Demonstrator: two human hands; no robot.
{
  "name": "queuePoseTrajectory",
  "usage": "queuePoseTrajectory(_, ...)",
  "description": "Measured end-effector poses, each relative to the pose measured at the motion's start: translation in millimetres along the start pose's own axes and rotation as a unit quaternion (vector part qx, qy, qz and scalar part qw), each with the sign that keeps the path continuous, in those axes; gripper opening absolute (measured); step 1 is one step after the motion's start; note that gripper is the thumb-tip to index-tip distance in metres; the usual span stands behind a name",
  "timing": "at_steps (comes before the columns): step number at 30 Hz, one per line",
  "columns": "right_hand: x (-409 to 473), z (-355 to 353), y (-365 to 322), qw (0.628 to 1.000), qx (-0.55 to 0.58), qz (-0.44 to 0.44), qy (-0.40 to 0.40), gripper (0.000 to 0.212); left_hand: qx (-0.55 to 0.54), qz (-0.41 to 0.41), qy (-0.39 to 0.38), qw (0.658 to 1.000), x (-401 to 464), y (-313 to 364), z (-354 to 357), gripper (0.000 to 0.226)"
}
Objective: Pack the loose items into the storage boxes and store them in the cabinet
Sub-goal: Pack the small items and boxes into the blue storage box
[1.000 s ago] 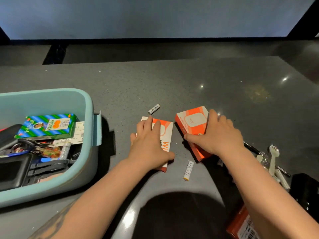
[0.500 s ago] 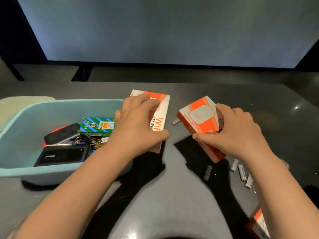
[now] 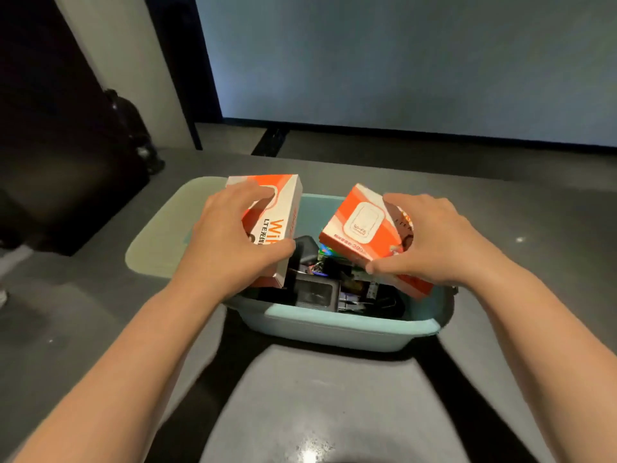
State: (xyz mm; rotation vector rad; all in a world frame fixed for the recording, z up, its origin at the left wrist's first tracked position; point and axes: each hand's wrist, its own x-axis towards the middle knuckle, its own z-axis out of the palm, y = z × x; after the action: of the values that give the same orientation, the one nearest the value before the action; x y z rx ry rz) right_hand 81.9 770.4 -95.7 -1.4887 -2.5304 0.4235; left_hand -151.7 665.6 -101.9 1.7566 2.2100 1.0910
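Left hand: gripping the tall orange carton over the bin.
Right hand: clamping the square orange carton.
Technique: lowering both flat onto contents, releasing gently.

Both forearms extend forward, bare, palms down. Left hand is clamped, fingers over and thumb under its load. Right hand grips likewise.

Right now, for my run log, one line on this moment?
left hand: holds WiFi box | right hand: holds orange box | both over teal bin
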Motion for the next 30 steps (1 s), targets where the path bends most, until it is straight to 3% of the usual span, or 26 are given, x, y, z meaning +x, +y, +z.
queuePoseTrajectory(4, 8.8, 25.7, -1.8, 0.992, -0.089, -0.061, -0.064, 0.092, -0.017, 0.022, -0.005, 1.000, -1.3, -17.3, 6.5, 0.067)
queuePoseTrajectory(9, 8.8, 45.1, 0.8, 0.983, -0.018, -0.104, -0.150, 0.104, -0.033, 0.054, -0.027, 0.998, 4.0, -17.4, 18.1, 0.070)
queuePoseTrajectory(14, 4.0, 49.3, 4.6, 0.982, -0.018, -0.098, -0.158, 0.098, -0.041, 0.117, -0.095, 0.988, 13.0, -5.1, 25.2, 0.072)
queuePoseTrajectory(17, -5.9, 39.1, 6.1, 0.985, -0.032, -0.125, -0.117, 0.094, -0.058, 0.149, -0.157, 0.975, 16.6, -0.8, 31.6, 0.073)
queuePoseTrajectory(20, -26.0, 15.4, 22.4, 0.994, -0.010, -0.099, -0.033, 0.094, -0.065, 0.194, -0.228, 0.952, 26.4, 4.2, 37.6, 0.074)
queuePoseTrajectory(24, -51.4, 1.6, 40.8, 0.995, 0.027, -0.040, 0.083, 0.069, -0.028, 0.283, -0.337, 0.897, 40.0, 20.1, 55.8, 0.076)
queuePoseTrajectory(27, -61.6, 7.0, 42.8, 0.993, 0.049, -0.014, 0.103, 0.054, 0.008, 0.314, -0.407, 0.858, 42.8, 29.6, 73.1, 0.077)
queuePoseTrajectory(30, -68.3, 11.5, 48.6, 0.990, 0.062, 0.002, 0.123, 0.048, 0.019, 0.309, -0.444, 0.841, 40.7, 32.7, 84.3, 0.076)
